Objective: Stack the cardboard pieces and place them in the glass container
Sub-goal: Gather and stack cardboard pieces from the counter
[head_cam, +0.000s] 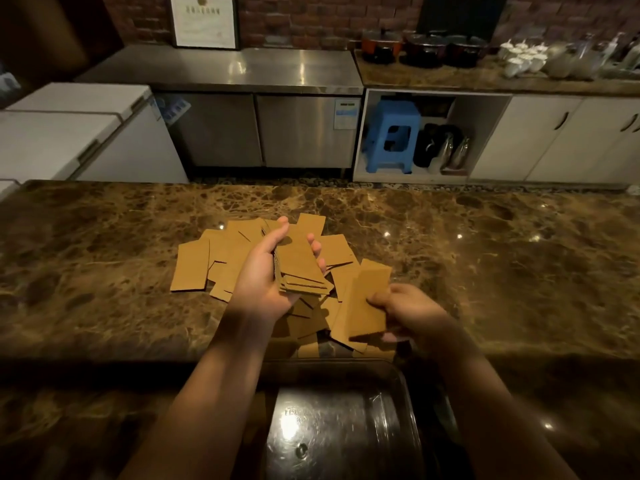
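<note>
Dozens of loose tan cardboard rectangles [194,268] litter the brown marble counter [502,258] mid-frame. Clear glass container [346,420] sits bottom centre. Left hand [266,275] cradles a neat cardboard stack [299,268]; right hand [408,310] pinches a single cardboard piece [369,299].

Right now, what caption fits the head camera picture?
Left hand holds a cardboard stack; right hand pinches another piece.

Tan cardboard pieces [194,268], brown-veined marble counter [485,254]
</note>
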### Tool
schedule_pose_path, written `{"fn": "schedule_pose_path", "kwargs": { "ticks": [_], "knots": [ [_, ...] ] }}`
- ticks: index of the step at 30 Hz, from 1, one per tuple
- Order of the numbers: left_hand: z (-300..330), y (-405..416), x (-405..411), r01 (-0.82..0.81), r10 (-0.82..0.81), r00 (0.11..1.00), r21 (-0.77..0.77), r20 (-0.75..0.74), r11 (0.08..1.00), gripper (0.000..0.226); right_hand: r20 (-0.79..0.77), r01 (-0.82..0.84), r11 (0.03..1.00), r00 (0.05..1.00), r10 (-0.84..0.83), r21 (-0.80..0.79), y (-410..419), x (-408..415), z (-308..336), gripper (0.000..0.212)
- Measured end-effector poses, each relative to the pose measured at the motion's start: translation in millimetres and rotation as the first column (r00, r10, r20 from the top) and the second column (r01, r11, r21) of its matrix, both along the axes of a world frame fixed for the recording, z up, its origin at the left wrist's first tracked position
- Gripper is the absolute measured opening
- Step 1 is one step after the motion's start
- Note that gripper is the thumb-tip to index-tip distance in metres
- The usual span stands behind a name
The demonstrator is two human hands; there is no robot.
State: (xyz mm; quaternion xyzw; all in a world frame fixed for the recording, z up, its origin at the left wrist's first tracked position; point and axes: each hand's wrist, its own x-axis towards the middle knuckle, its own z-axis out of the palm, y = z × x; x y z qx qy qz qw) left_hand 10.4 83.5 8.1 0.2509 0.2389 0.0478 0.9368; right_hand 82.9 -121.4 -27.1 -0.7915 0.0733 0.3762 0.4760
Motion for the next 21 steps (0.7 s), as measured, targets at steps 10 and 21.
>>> {"fn": "schedule_pose_path", "kwargs": {
  "ticks": [10, 21],
  "knots": [
    [0, -1, 2, -0.005, 0.006, 0.999, -0.031, 0.035, 0.999, 0.031, 0.257, -0.232, 0.95, 0.924, 0.283, -0.211, 47, -13, 2, 0.028],
    [15, -2, 4, -0.051, 0.023, 0.993, 0.244, 0.117, 0.968, 0.037, 0.227, 0.078, 0.811, 0.94, -0.253, 0.58, 26, 6, 70, 0.027]
  ]
}}
